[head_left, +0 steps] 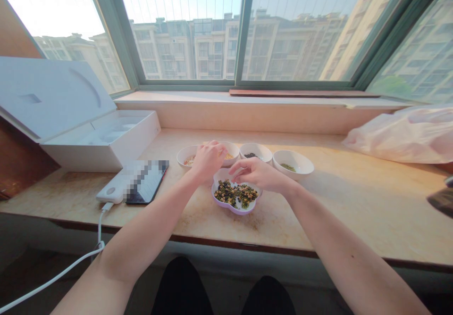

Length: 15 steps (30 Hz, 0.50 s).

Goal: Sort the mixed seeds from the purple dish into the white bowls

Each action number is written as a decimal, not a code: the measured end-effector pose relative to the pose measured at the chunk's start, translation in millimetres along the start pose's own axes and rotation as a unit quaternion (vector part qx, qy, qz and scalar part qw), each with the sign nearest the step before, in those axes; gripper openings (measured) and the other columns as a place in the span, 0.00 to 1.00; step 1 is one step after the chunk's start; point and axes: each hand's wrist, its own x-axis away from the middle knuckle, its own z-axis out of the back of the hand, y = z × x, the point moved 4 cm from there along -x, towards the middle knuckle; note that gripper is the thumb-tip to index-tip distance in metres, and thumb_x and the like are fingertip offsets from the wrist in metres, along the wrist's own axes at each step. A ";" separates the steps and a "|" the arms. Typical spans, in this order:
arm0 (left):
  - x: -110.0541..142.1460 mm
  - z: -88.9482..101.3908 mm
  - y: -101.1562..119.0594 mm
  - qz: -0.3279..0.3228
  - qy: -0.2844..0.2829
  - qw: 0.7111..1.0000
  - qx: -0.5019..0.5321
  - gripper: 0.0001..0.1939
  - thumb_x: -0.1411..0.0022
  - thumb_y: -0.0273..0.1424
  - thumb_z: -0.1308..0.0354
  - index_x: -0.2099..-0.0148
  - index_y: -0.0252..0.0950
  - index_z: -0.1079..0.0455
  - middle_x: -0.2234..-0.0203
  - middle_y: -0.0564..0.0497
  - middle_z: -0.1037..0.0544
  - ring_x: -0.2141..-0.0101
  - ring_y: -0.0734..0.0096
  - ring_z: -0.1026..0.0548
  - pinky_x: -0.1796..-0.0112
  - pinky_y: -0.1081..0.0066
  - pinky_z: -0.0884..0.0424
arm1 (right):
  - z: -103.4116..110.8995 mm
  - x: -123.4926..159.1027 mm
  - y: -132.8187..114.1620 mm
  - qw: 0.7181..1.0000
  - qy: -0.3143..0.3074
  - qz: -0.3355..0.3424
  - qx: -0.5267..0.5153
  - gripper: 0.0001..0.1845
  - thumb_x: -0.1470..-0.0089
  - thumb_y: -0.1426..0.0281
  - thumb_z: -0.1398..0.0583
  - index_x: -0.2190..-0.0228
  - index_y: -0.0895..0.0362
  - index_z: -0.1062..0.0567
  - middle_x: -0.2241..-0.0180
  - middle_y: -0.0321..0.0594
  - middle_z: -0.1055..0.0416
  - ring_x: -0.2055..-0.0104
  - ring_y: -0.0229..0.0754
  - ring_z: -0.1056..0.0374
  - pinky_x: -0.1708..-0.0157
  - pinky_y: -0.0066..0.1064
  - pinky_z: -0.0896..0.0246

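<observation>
My left hand (209, 158) hangs over two white bowls at the back, its fingers bent and drawn together; whatever they may hold is hidden. One is the far-left bowl (181, 156) with pale and brownish pieces; the other bowl (231, 148) holds yellowish grains. My right hand (253, 172) hovers over the back edge of a lilac, petal-shaped dish (231, 208), fingers curved and apart, with nothing visible in them. Mixed green, black and yellow-orange beans (235, 194) lie in that dish. Farther right stand a bowl of black beans (256, 151) and a bowl of green beans (300, 163).
An open white box (136, 140) stands at the left. Nearer lie a phone (150, 185) and a white power bank (111, 190) with a cable (100, 225). At the right are a plastic bag (406, 136) and a dark object (442, 199). Windows rise behind the counter (354, 211).
</observation>
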 end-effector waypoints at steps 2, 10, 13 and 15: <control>0.8 1.1 0.8 0.002 0.003 1.000 0.019 0.16 0.27 0.29 0.51 0.60 0.36 0.21 0.57 0.44 0.19 0.56 0.60 0.22 0.51 0.61 0.31 | 1.7 -0.2 -0.6 1.000 0.016 -0.001 -0.008 0.08 0.51 0.74 0.33 0.65 0.57 0.18 0.65 0.42 0.17 0.59 0.47 0.20 0.55 0.39 0.25; 10.8 4.5 21.8 -0.104 -0.011 0.976 0.190 0.12 0.31 0.29 0.44 0.50 0.39 0.21 0.57 0.49 0.18 0.58 0.66 0.21 0.53 0.66 0.27 | 22.4 -3.1 1.9 0.977 0.184 0.013 -0.108 0.20 0.56 0.65 0.26 0.61 0.57 0.21 0.58 0.45 0.18 0.58 0.47 0.21 0.53 0.41 0.25; 12.4 -1.1 25.3 -0.140 -0.009 0.970 0.199 0.13 0.32 0.31 0.40 0.47 0.39 0.22 0.58 0.49 0.19 0.59 0.66 0.21 0.54 0.66 0.26 | 25.6 -3.5 4.0 0.962 0.225 0.010 -0.153 0.29 0.62 0.62 0.23 0.59 0.56 0.23 0.53 0.47 0.20 0.62 0.45 0.21 0.60 0.39 0.23; 11.8 -6.3 24.0 -0.146 -0.001 0.972 0.186 0.10 0.31 0.32 0.39 0.50 0.40 0.21 0.57 0.49 0.19 0.59 0.66 0.21 0.55 0.66 0.25 | 24.2 -3.7 4.8 0.960 0.226 0.003 -0.168 0.32 0.64 0.62 0.22 0.57 0.56 0.24 0.51 0.48 0.21 0.63 0.43 0.21 0.61 0.37 0.23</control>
